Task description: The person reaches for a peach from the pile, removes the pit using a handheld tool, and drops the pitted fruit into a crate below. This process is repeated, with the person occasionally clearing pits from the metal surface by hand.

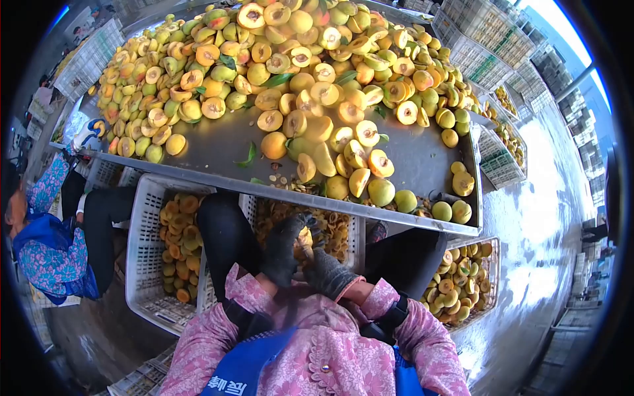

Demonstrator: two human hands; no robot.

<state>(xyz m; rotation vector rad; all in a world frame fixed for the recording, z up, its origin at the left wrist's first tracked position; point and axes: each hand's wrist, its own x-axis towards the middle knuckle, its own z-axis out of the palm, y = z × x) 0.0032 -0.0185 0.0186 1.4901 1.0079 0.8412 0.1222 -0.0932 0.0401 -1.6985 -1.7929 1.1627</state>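
My left hand (282, 249), in a dark grey glove, is closed around a yellow-orange peach piece (304, 239) in front of my lap. My right hand (326, 271), also gloved, is closed against the lower right side of the same piece. The gloves partly cover it, and whether a tool is in either hand cannot be made out. Just beyond my hands, between my knees, a white crate (356, 245) holds brownish peach scraps (330, 231). Above it is the metal table (218, 142), heaped with halved and whole peaches (290, 72).
A white crate of peach halves (137, 254) stands left of my leg; another crate (490, 290) with peaches is on the right. At the left sits a person in a floral sleeve and blue apron (49, 254). Stacked crates (485, 39) line the back right beside a wet floor (535, 218).
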